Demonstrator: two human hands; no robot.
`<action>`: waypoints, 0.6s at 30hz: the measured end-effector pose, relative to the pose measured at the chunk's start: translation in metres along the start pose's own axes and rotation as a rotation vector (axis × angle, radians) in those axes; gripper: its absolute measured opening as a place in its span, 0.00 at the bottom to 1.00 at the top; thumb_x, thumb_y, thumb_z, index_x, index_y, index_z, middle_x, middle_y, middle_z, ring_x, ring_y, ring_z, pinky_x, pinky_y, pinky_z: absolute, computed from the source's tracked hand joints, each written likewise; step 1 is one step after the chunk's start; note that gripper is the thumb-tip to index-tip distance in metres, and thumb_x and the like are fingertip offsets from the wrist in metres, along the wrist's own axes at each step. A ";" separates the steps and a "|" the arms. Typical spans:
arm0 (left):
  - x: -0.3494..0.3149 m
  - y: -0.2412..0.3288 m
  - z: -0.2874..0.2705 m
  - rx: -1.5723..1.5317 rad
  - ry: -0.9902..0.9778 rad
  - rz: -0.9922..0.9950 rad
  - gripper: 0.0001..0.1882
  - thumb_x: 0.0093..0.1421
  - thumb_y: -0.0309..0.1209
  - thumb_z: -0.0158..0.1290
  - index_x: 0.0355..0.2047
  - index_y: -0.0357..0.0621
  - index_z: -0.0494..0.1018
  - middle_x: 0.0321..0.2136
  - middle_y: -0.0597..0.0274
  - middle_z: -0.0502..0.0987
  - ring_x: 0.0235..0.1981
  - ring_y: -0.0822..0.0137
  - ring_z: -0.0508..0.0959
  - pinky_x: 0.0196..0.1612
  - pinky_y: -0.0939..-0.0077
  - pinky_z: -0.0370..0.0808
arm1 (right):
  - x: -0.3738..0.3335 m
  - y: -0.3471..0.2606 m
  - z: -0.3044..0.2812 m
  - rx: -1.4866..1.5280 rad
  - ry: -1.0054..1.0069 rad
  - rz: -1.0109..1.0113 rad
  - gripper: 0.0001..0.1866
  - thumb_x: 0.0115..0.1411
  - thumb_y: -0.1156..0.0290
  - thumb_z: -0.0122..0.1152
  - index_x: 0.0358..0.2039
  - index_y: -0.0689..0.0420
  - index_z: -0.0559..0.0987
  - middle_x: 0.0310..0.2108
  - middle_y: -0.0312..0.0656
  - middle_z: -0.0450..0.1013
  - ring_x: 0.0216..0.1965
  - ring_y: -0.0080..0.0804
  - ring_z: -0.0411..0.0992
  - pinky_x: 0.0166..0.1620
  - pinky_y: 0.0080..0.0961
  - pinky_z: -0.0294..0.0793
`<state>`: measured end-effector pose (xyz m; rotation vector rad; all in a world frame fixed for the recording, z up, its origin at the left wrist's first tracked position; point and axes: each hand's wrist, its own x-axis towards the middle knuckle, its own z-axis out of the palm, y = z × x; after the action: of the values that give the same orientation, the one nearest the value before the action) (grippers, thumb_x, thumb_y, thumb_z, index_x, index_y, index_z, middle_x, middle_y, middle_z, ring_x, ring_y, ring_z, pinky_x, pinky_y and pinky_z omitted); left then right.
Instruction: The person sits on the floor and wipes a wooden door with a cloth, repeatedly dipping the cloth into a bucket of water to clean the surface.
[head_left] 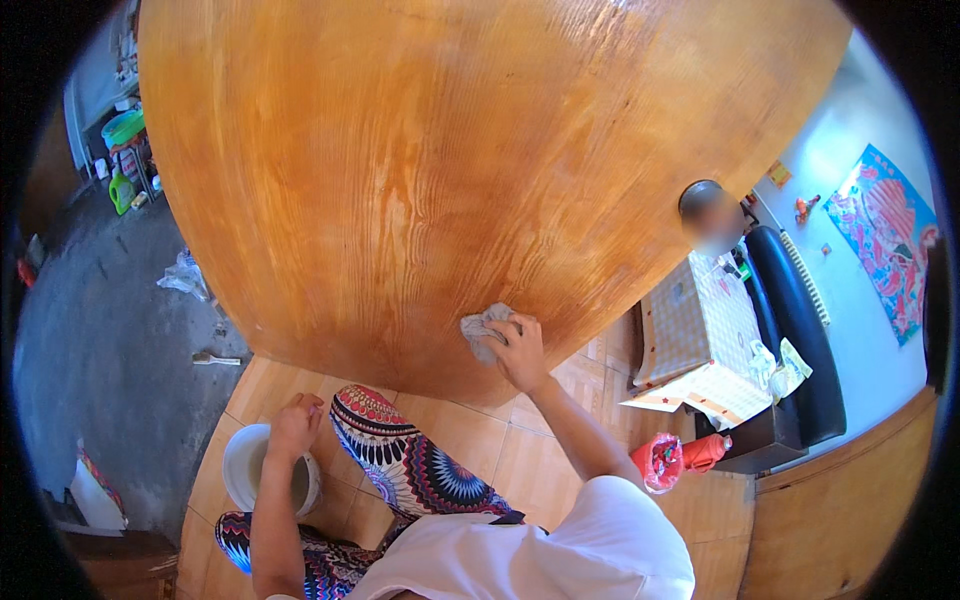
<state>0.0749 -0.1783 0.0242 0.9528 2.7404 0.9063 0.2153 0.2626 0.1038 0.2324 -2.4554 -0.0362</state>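
A large varnished wooden door (400, 180) with wavy grain rises in front of me and fills the upper middle. Low on its face, my right hand (522, 350) presses a crumpled grey cloth (486, 330), fingers bent over it. My left hand (296, 425) is curled closed beside my raised knee, over the rim of a white bucket (236, 470); nothing shows in its fingers. Cloudy liquid is partly visible in the bucket, behind my left forearm.
At right stand a table with a checked cloth (712, 310), a black sofa (800, 350) and a red bag (660, 462) on the tiles. Leftward, a brush (215, 358) and plastic bag (184, 276) lie on grey floor. A dark, blurred round thing (704, 200) shows at the door's edge.
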 end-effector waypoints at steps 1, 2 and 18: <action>-0.001 0.000 -0.001 -0.014 -0.011 -0.001 0.09 0.62 0.29 0.55 0.42 0.44 0.77 0.39 0.50 0.80 0.39 0.48 0.81 0.43 0.59 0.79 | 0.000 -0.007 -0.005 0.119 -0.024 0.102 0.28 0.44 0.80 0.55 0.47 0.42 0.84 0.56 0.34 0.72 0.55 0.44 0.64 0.59 0.45 0.64; -0.002 -0.001 -0.003 -0.067 0.000 -0.010 0.09 0.64 0.29 0.55 0.44 0.42 0.77 0.39 0.50 0.80 0.38 0.51 0.82 0.43 0.61 0.79 | 0.005 -0.014 -0.016 0.213 0.036 0.155 0.30 0.47 0.85 0.54 0.52 0.48 0.81 0.58 0.37 0.71 0.58 0.45 0.65 0.63 0.41 0.64; 0.018 0.207 0.001 -1.093 -0.169 0.000 0.26 0.71 0.34 0.51 0.67 0.49 0.60 0.51 0.58 0.75 0.51 0.68 0.76 0.53 0.72 0.74 | 0.027 -0.051 -0.049 2.194 0.369 1.140 0.29 0.67 0.56 0.47 0.63 0.60 0.69 0.64 0.48 0.67 0.64 0.46 0.66 0.67 0.47 0.63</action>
<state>0.1716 -0.0375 0.1429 0.7082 1.6298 1.8670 0.2333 0.2094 0.1544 -0.2860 -0.8531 2.6558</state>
